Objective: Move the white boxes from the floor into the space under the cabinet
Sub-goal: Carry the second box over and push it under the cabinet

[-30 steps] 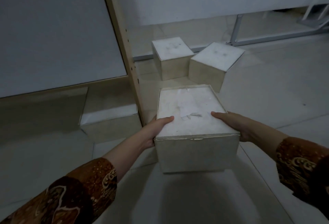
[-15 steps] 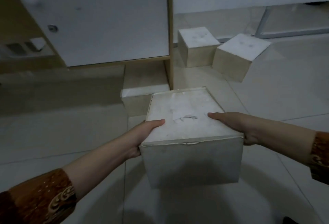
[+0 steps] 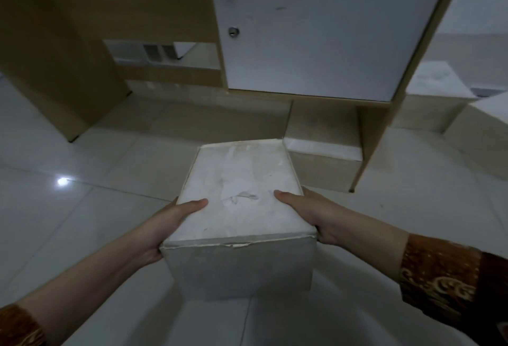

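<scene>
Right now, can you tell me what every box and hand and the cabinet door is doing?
Held box: closed, gripped on both sides.
Left hand: gripping the held box's left side, thumb on top.
Right hand: gripping its right side, thumb on top.
Box under the cabinet: partly tucked in, on the floor.
Boxes at the right: on the floor, outside the cabinet.
Cabinet door: shut.

Pale glossy floor tiles (image 3: 82,222) carry a bright light reflection (image 3: 62,181). A tan wooden panel (image 3: 55,70) stands at left, touching the floor.
</scene>
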`<state>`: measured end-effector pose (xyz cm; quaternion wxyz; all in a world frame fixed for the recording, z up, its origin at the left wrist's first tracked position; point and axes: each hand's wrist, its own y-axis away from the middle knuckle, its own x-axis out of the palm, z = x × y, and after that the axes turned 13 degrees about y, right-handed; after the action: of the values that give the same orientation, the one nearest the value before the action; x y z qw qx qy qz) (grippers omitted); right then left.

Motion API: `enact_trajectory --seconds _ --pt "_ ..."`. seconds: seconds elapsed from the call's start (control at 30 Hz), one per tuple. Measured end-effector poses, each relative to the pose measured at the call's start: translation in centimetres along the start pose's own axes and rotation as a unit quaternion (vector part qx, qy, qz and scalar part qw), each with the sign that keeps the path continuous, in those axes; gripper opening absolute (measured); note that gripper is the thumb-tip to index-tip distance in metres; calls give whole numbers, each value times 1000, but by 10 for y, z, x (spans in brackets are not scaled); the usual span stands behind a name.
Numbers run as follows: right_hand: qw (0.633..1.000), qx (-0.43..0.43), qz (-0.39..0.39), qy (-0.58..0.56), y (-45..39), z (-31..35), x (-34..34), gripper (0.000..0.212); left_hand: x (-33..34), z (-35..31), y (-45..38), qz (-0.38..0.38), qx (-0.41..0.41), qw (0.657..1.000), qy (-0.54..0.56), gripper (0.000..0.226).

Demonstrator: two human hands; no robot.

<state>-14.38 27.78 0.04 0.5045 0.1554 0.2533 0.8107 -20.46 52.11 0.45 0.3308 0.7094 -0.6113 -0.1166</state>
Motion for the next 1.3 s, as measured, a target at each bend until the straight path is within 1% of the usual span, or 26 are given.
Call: enact_trajectory --seconds 0.1,0.13,0.23,0.3,0.37,0.47,0.53,0.57,0.6,0.67,0.73,0.77,0.8,0.83,0.87,0.9,0.93,0.97,1.0,1.03,1.1,1.13,1.17,1.23,1.3 --pt "999 -30 -8 -11 -43 0 17 32 -25 -6 -27 -17 37 999 -15 39" --pt "999 -43 -12 -14 -55 -1 20 39 -29 -7 -37 -24 50 998 -16 41" --pt "996 -72 -51 -4 -100 -9 24 58 -41 -13 -77 -24 69 997 -21 44" --pt "993 -84 -79 -2 -126 -12 22 66 -47 -19 -111 -11 71 997 -29 44" --pt "989 -91 -113 5 -141 -15 18 66 -47 -25 -137 -1 68 997 -44 45" --pt "976 -92 -187 64 -156 -15 19 67 -49 -35 -166 3 88 994 -71 43" --pt "965 -113 -216 98 -158 -10 24 65 -49 -39 -178 -7 136 986 -96 40" --pt "958 -124 -228 121 -158 -10 27 64 -49 -38 -182 -27 170 978 -120 39" --pt "947 -137 -246 151 -159 -12 29 64 -48 -37 -187 -55 211 964 -152 39" --pt "918 -158 -279 235 -159 -20 34 61 -46 -31 -192 -115 295 922 -225 35" --pt "887 -166 -291 319 -156 -33 41 53 -48 -22 -192 -147 370 866 -303 27" --pt "868 -167 -283 373 -154 -39 44 49 -49 -19 -189 -149 402 828 -360 24" --pt "834 -176 -273 446 -150 -44 48 47 -51 -14 -185 -142 427 788 -421 23" --pt "783 -187 -267 530 -145 -46 54 47 -53 -7 -181 -131 443 746 -480 27" --pt "719 -212 -270 604 -143 -50 59 50 -53 2 -177 -120 447 707 -535 37" --pt "675 -224 -258 654 -141 -52 63 56 -54 13 -172 -108 441 674 -582 51" --pt "654 -217 -241 683 -139 -54 64 63 -53 25 -168 -96 430 646 -624 62" --pt "642 -212 -230 700 -140 -56 64 68 -53 36 -165 -87 421 623 -654 69" --pt "631 -205 -213 718 -140 -59 62 67 -51 44 -161 -80 419 608 -670 73" --pt "609 -207 -205 738 -142 -61 60 61 -52 50 -161 -75 417 602 -677 75" --pt "570 -229 -205 762 -148 -65 55 54 -54 50 -165 -71 420 591 -685 76" --pt "557 -232 -208 770 -150 -65 52 53 -53 47 -168 -69 423 585 -689 74" --pt "549 -233 -213 774 -153 -64 51 53 -52 44 -172 -65 427 581 -690 70" --pt "536 -238 -228 777 -165 -58 46 52 -49 34 -188 -62 418 584 -693 66" --pt "543 -228 -228 776 -178 -47 39 52 -44 21 -203 -58 399 589 -700 68"
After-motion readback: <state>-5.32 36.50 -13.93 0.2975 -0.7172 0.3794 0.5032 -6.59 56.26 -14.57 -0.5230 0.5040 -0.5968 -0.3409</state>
